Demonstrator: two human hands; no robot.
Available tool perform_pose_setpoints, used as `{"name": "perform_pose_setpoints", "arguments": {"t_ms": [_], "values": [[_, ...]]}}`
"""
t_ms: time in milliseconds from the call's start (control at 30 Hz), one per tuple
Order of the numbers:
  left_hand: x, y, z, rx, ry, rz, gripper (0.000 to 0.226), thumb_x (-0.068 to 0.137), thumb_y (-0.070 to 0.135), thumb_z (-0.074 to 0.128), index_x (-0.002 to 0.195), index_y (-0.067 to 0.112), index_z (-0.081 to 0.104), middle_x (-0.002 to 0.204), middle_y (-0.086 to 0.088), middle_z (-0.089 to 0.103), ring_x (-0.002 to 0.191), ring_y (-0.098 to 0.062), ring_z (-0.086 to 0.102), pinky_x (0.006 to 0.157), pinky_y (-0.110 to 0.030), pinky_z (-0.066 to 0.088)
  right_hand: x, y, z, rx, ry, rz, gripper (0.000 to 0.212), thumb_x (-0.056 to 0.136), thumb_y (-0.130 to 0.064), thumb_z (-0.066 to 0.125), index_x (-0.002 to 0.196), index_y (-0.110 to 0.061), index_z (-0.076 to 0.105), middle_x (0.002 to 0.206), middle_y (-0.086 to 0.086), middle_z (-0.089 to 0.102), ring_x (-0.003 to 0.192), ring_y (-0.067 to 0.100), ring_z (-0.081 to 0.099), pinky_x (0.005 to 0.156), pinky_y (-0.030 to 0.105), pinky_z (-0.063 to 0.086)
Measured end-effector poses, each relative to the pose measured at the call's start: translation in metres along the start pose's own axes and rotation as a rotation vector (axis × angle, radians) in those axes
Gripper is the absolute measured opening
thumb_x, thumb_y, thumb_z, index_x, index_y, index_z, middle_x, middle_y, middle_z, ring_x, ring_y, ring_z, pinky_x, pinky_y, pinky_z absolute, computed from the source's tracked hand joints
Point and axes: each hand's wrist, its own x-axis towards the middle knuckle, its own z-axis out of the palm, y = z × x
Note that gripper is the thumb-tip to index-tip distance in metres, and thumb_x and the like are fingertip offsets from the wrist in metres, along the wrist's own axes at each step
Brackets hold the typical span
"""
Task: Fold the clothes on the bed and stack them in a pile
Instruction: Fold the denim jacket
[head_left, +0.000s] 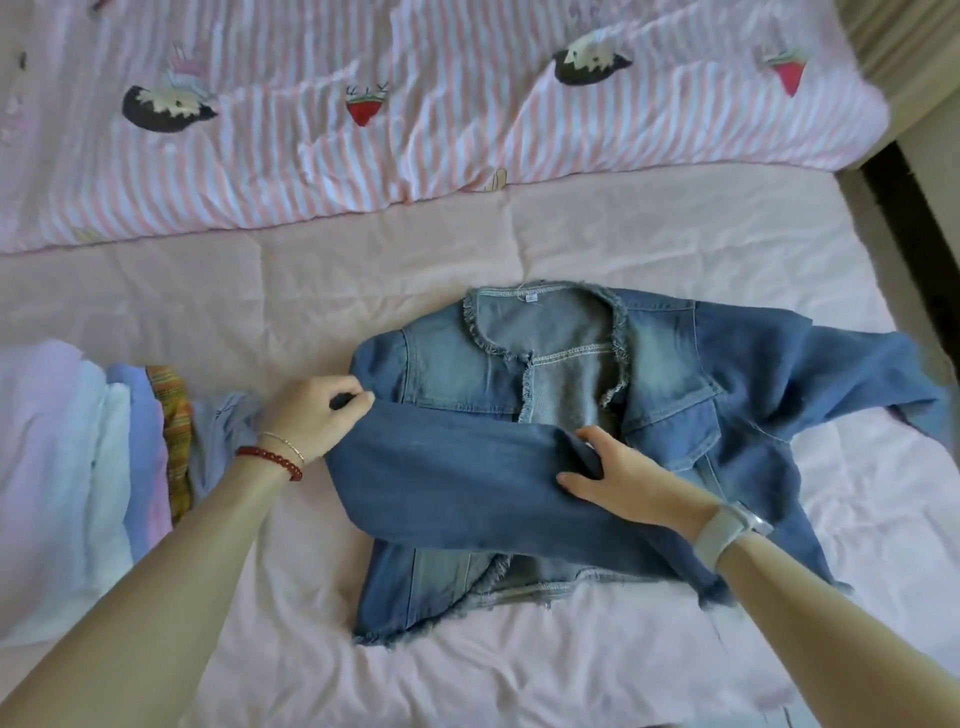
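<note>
Head view. A denim jacket (566, 415) lies front-up on the pink sheet of the bed (623, 244), a little right of centre, collar away from the viewer and frayed hem toward the viewer. One sleeve (457, 483) is folded across the chest, running from the shoulder seam at left to its cuff at lower right; the other sleeve (852, 374) lies spread toward the bed's right edge, where dark floor (914, 218) shows beside the mattress. Bare sheet lies open between the collar and a striped quilt (363, 145) bunched along the far side, and also in front of the hem. At left, just beside the jacket, lies a pile (88, 467) of pale and blue clothes with an orange patterned edge; whether these are folded cannot be told from this angle.

The left hand (311, 415) grips the folded sleeve at the shoulder, fingers curled and pinching the denim; its wrist carries a red bead bracelet (270, 461) and a thin chain. The right hand (628, 478) appears to hold the sleeve farther along, thumb lying on top of the cloth and fingers reaching to its far edge, palm down; a pale watch (724, 530) sits on that wrist. Both forearms reach in from the near corners, converging on the jacket.
</note>
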Motion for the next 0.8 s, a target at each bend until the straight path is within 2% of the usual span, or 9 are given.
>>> {"name": "perform_pose_setpoints", "arguments": {"t_ms": [100,200,300,400,433,533,633,733,800], "values": [[0.017,0.009,-0.003,0.273,-0.012,0.124,0.029,0.087,0.023,0.062,0.06,0.01,0.064,0.049,0.005,0.041,0.066,-0.026,0.05,0.071,-0.031,0.031,0.002,0.02,-0.03,-0.241,-0.019,0.087,0.03,0.085,-0.019,0.051,0.113,-0.022,0.041,0.095,-0.001,0.053,0.082,0.023,0.051,0.067,0.03,0.037],[0.032,0.009,-0.003,0.265,-0.008,0.073,0.036,0.088,0.024,0.06,0.053,0.014,0.057,0.051,0.005,0.04,0.068,-0.022,0.046,0.074,-0.029,0.027,-0.003,0.048,-0.055,-0.329,0.114,0.196,0.013,0.086,-0.017,0.048,0.097,-0.021,0.05,0.088,0.0,0.053,0.08,0.024,0.049,0.065,0.03,0.035],[0.04,0.014,0.002,-0.006,-0.069,0.014,0.045,0.088,0.028,0.061,0.051,0.008,0.045,0.051,-0.002,0.04,0.057,-0.018,0.04,0.063,-0.029,0.03,-0.008,0.076,-0.074,-0.01,0.351,0.184,0.013,0.087,-0.015,0.058,0.076,-0.008,0.055,0.069,0.004,0.051,0.071,0.026,0.05,0.06,0.032,0.035],[0.046,0.025,0.017,0.246,0.138,0.05,0.024,0.085,0.027,0.064,0.068,0.011,0.062,0.063,-0.008,0.058,0.069,-0.03,0.056,0.074,-0.034,0.034,-0.009,0.093,-0.089,0.28,0.682,0.226,0.027,0.086,-0.018,0.063,0.066,-0.007,0.05,0.059,0.001,0.044,0.064,0.021,0.043,0.058,0.031,0.031],[0.047,0.031,0.024,0.371,0.17,0.014,0.016,0.085,0.028,0.064,0.085,0.012,0.066,0.081,-0.011,0.065,0.087,-0.032,0.057,0.086,-0.038,0.032,-0.005,0.096,-0.092,0.335,0.747,0.252,0.026,0.087,-0.019,0.062,0.067,-0.007,0.05,0.06,0.001,0.045,0.067,0.022,0.044,0.061,0.03,0.032],[0.043,0.053,0.054,0.458,0.112,-0.133,0.045,0.084,0.028,0.062,0.127,0.016,0.052,0.13,-0.013,0.048,0.123,-0.033,0.035,0.106,-0.054,0.013,0.009,0.106,-0.092,0.355,0.758,0.345,0.012,0.09,-0.018,0.057,0.092,-0.007,0.058,0.081,0.007,0.059,0.088,0.028,0.053,0.075,0.035,0.041],[0.028,0.102,0.098,0.401,0.127,-0.006,0.05,0.082,0.024,0.061,0.13,0.015,0.051,0.139,-0.013,0.043,0.13,-0.033,0.033,0.107,-0.058,0.012,0.011,0.122,-0.088,0.389,0.788,0.427,0.03,0.092,-0.015,0.05,0.12,-0.006,0.054,0.105,0.013,0.063,0.105,0.033,0.055,0.089,0.036,0.04],[0.009,0.155,0.138,0.323,0.041,0.135,0.048,0.086,0.027,0.057,0.132,0.017,0.049,0.142,-0.008,0.042,0.136,-0.028,0.03,0.109,-0.058,0.011,0.005,0.14,-0.083,0.478,0.863,0.438,0.03,0.092,-0.01,0.045,0.119,-0.004,0.054,0.106,0.015,0.062,0.104,0.033,0.056,0.086,0.03,0.04],[0.003,0.191,0.169,0.285,-0.029,0.174,0.049,0.09,0.03,0.05,0.138,0.02,0.042,0.149,-0.005,0.032,0.141,-0.022,0.02,0.111,-0.055,0.006,-0.004,0.161,-0.087,0.621,0.916,0.448,0.027,0.091,-0.009,0.044,0.116,-0.004,0.053,0.103,0.016,0.06,0.1,0.036,0.058,0.09,0.038,0.045]]}}
